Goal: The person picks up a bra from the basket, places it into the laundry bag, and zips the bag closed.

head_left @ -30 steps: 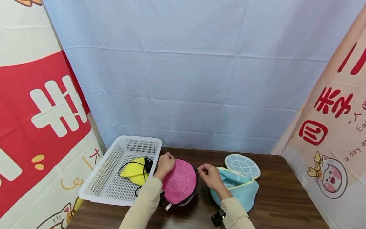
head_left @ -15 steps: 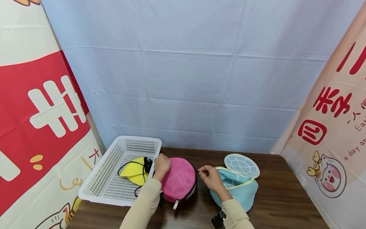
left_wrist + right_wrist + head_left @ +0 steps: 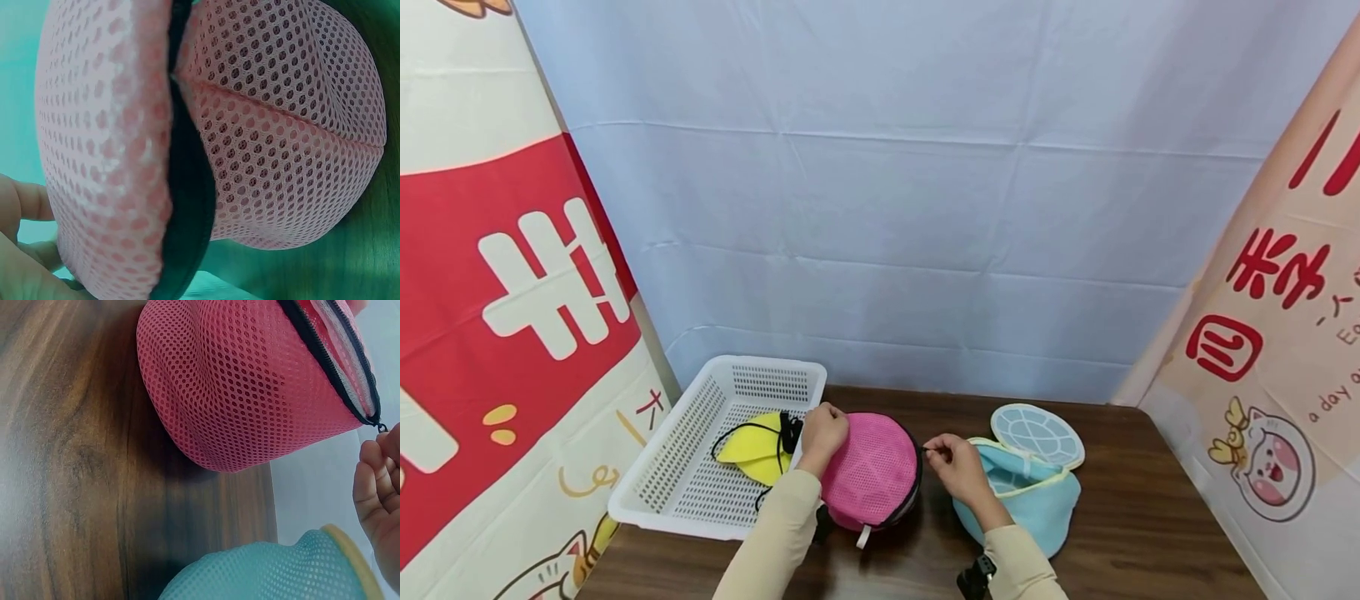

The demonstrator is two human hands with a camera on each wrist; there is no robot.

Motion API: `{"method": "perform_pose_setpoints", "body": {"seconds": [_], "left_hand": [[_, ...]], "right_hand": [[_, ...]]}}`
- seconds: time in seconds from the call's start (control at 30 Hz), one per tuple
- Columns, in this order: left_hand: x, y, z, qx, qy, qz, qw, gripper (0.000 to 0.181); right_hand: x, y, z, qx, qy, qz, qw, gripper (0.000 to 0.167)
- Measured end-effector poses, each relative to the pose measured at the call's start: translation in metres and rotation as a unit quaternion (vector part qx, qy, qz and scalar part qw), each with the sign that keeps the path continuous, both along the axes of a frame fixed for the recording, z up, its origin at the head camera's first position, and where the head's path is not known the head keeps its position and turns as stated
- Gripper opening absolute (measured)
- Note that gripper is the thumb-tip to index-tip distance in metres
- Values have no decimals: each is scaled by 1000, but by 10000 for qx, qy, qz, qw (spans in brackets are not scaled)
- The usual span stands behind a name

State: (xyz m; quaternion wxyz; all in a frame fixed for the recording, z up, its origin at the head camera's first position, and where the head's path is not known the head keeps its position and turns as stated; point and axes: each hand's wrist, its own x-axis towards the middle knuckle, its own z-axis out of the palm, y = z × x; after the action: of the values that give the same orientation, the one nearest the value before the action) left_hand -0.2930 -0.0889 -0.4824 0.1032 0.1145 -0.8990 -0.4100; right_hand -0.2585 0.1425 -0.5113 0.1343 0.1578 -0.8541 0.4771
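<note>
We see the right hand (image 3: 958,471) pinching the small zip pull (image 3: 382,428) of the pink bag (image 3: 872,475) between its fingertips. The left hand (image 3: 822,435) has its fingers bent around the other side of the same bag, holding it. So the pink bag sits right between our two hands, above the brown table (image 3: 1150,517). From the right hand's pull, the two black zip sides (image 3: 325,359) spread apart, and we can see a gap.

One second ago, the left hand was farther over the top of the pink bag; now it is nearer the bag's left edge. The bag has turned a bit too: its white tag (image 3: 863,537) was close by the left wrist, and now it is farther to the right. Since half a second ago, we see almost no change.

Just past the right hand is the blue bag (image 3: 1037,512), with its round lid (image 3: 1037,435) open behind. Left of the left hand is the white basket (image 3: 670,527), with a yellow thing (image 3: 752,450) inside. Those have stayed put.
</note>
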Motion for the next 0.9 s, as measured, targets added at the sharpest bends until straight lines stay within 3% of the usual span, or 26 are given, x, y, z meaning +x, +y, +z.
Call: {"method": "perform_pose_setpoints", "body": {"seconds": [0.13,0.27,0.37,0.43,0.6,0.7,0.9], "left_hand": [[-1,0,2,-149,-207,23,9997,14],[-6,5,7,-679,107,-270,9973,20],[-9,12,11,-1314,479,-781,9871,20],[-10,16,12,-1730,678,-1148,9758,20],[-14,24,13,-2392,746,-1979,9476,28],[-17,25,15,-2342,528,-2351,9419,33],[-21,24,16,-2267,94,-2762,9339,32]], "right_hand": [[-1,-1,-1,5,26,-35,10000,10],[-6,-2,-2,33,127,-86,9999,12],[-9,-2,-2,18,165,-104,9998,12],[-10,-3,-1,8,135,-135,9998,12],[-12,-3,1,53,46,-144,9999,11],[-12,-4,2,37,77,-109,9999,10],[-13,-7,3,53,99,-86,9999,10]]}}
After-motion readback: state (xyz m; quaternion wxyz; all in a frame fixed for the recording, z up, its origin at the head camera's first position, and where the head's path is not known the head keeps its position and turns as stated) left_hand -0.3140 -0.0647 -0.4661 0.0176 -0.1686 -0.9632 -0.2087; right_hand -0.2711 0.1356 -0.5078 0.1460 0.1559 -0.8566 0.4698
